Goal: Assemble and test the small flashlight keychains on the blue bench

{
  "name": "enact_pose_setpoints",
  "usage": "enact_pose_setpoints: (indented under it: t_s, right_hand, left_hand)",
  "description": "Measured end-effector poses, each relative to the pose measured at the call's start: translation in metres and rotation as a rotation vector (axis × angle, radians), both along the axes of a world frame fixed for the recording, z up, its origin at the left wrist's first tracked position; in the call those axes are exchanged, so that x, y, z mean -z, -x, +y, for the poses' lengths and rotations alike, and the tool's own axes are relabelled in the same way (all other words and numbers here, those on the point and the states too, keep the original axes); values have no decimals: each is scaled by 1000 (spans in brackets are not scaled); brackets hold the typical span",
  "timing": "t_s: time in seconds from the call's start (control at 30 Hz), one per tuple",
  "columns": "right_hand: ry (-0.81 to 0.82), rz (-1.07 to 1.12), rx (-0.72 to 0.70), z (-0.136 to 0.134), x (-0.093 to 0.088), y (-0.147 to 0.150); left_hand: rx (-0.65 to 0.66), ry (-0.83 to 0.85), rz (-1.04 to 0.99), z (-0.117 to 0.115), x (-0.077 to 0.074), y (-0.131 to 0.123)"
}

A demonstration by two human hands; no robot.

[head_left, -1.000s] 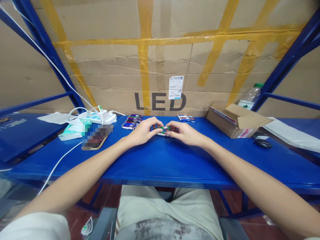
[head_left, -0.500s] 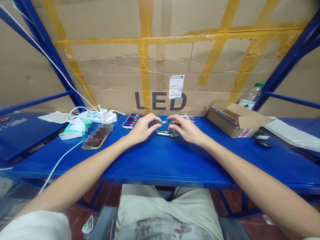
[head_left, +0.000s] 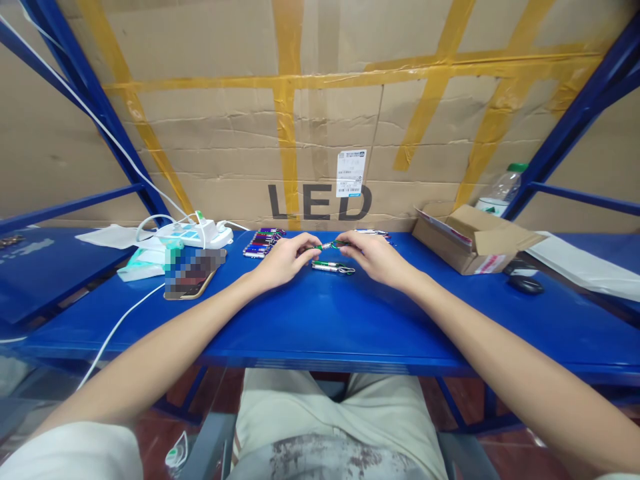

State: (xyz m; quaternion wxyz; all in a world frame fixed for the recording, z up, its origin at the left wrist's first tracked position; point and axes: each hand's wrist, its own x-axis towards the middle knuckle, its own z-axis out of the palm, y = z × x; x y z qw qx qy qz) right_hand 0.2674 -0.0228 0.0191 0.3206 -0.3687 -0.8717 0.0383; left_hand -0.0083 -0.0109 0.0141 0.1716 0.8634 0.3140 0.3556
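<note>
Between my hands is a slim green and silver pen-like stick (head_left: 327, 246) with a green loop-shaped clip at its right end. My left hand (head_left: 289, 259) pinches the stick's left end between thumb and fingers. My right hand (head_left: 373, 257) is closed on the green clip at the other end. Just below them on the blue table lie similar green and silver pen-like sticks (head_left: 330, 267) with a metal clip. A row of blue, red and dark sticks (head_left: 261, 243) lies behind my left hand. More thin sticks (head_left: 374, 233) show partly behind my right hand.
On the blue table (head_left: 320, 327) a phone (head_left: 197, 277), a power strip (head_left: 193, 233) with white cables and a green-white packet (head_left: 150, 260) lie left. At right are an open cardboard box (head_left: 473, 243), a black mouse (head_left: 525, 285) and a bottle (head_left: 505, 190). A large carton (head_left: 225, 153) stands behind.
My right fingers have closed in on the green clip and lie closer together. The held stick stays at nearly the same place, and the view has shifted slightly.
</note>
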Motion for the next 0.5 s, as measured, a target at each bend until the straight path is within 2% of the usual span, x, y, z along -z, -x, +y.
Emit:
enact_pose_setpoints:
  t_s: [0.27,0.5]
  right_hand:
    - [2,-168,38,-3,0,0]
    - [76,-87,3,-1,1,0]
  left_hand:
    - [9,-165,216,3,5,2]
    - [-35,-205,218,4,7,3]
